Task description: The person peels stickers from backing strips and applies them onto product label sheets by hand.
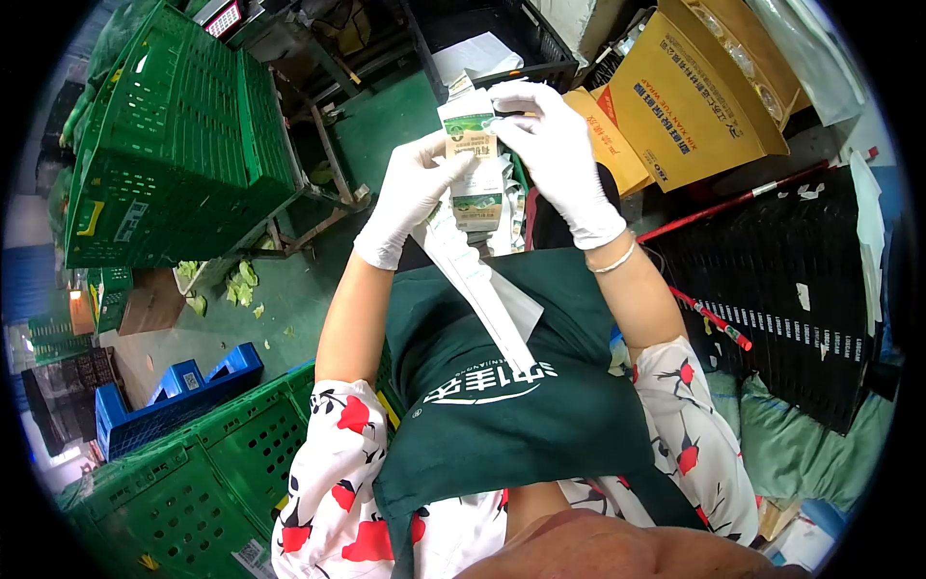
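Both my hands wear white gloves and are raised in front of the dark green apron [511, 405]. My left hand [415, 188] pinches a strip of printed labels [470, 135], its thumb lying across the front. These labels are green, white and tan. On the strip's right edge, the curled fingers of my right hand [555, 145] close near a label's corner; the exact contact of the fingertips is partly hidden. A long white paper strip [477, 289] hangs from beneath my left hand down over the apron. Below the hands, more labels [477, 210] of the same print are visible.
Green crates [183, 145] are stacked at the left, with others [207, 473] at lower left. A black crate [492, 34] stands ahead. An opened yellow carton [685, 96] and black crates [772, 289] are at the right. Leaf scraps [241, 283] litter the floor.
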### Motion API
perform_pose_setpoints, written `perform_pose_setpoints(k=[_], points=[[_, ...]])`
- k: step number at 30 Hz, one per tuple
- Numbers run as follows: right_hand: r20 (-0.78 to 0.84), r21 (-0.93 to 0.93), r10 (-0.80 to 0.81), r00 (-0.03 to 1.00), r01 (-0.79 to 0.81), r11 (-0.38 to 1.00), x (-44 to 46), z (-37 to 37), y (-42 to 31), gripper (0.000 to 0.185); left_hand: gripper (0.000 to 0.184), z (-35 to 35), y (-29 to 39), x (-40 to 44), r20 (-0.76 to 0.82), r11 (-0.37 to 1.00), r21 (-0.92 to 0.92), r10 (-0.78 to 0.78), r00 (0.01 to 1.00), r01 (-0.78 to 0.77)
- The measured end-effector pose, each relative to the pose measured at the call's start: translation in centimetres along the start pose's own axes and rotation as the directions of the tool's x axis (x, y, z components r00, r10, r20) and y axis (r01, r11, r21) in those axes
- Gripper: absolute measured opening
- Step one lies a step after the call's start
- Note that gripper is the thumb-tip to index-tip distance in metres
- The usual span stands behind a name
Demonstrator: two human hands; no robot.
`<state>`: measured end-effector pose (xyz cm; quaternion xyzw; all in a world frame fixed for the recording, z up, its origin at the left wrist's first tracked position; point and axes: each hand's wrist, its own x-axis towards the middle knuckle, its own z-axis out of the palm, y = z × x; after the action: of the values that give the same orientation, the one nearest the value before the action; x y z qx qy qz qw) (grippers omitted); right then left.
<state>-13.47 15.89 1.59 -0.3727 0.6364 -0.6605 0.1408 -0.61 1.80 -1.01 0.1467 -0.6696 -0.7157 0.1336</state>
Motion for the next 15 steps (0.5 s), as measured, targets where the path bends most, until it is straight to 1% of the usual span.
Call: perform_pose_setpoints(k=[3, 6, 7, 9, 11, 13, 14, 15], points=[[-0.013, -0.149, -0.132, 0.991, 0.129, 0.980, 0.3, 1.2, 0.1, 0.028, 0.031, 0.3, 0.3, -0.3, 0.013, 1.000, 0.003, 0.013, 1.000, -0.013], [0.031, -0.251, -0.140, 0.990, 0.143, 0.957, 0.2, 1.4, -0.1, 0.029, 0.027, 0.2, 0.8, -0.7, -0.003, 0.999, 0.050, -0.004, 1.000, 0.005], [0.040, -0.258, -0.113, 0.993, 0.119, 0.959, 0.4, 1.3, 0.1, 0.031, 0.027, 0.1, 0.9, -0.8, -0.007, 0.997, 0.071, -0.008, 1.000, 0.009], [0.053, -0.275, -0.054, 0.997, 0.067, 0.959, 0.7, 0.9, 0.2, 0.037, 0.027, -0.1, 0.5, -1.0, 0.040, 0.997, 0.068, -0.036, 0.999, 0.033], [0.068, -0.273, 0.145, 0.987, -0.122, 0.954, 1.4, -0.1, -1.1, 0.062, 0.029, -0.1, -0.7, -1.0, 0.099, 0.998, 0.039, -0.057, 0.993, 0.054], [0.025, -0.190, 0.186, 0.982, -0.178, 0.966, 2.5, -1.6, 1.3, 0.065, 0.029, 0.4, 0.1, -1.3, 0.068, 0.998, -0.050, -0.046, 0.997, 0.049], [0.021, -0.170, 0.218, 0.976, -0.212, 0.962, 2.4, -2.2, 1.8, 0.067, 0.029, 0.3, 1.0, -1.4, 0.023, 0.997, -0.067, -0.038, 0.999, 0.039], [0.020, -0.131, 0.194, 0.981, -0.190, 0.973, 2.2, -2.5, 2.2, 0.054, 0.029, 0.1, 2.0, -1.6, -0.026, 0.996, -0.086, -0.032, 0.999, 0.030]])
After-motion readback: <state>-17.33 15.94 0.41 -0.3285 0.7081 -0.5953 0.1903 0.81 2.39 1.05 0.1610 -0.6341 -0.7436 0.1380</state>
